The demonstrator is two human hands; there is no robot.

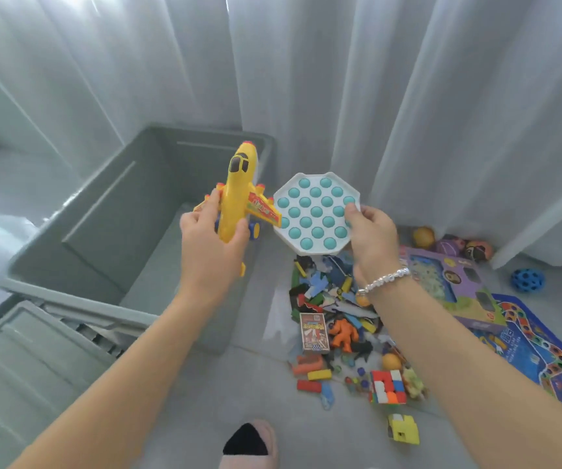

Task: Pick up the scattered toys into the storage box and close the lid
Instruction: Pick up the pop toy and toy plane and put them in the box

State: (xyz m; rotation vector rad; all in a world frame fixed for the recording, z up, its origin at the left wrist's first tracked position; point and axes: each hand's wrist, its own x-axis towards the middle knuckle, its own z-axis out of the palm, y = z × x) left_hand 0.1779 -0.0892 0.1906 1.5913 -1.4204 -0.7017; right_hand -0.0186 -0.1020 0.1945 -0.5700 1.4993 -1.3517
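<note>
My toy plane: yellow, red wing stripes. Pop-it board: white, teal bubbles. Storage box: grey. Holed ball: blue.

My left hand covers the yellow toy plane at its tail, so I can't see that end. The grey lid runs off the left edge, and the small pieces in the toy pile blur together beyond telling apart.

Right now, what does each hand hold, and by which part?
The left hand grips the yellow toy plane by its rear body. The right hand pinches the octagonal pop toy at its right edge.
</note>
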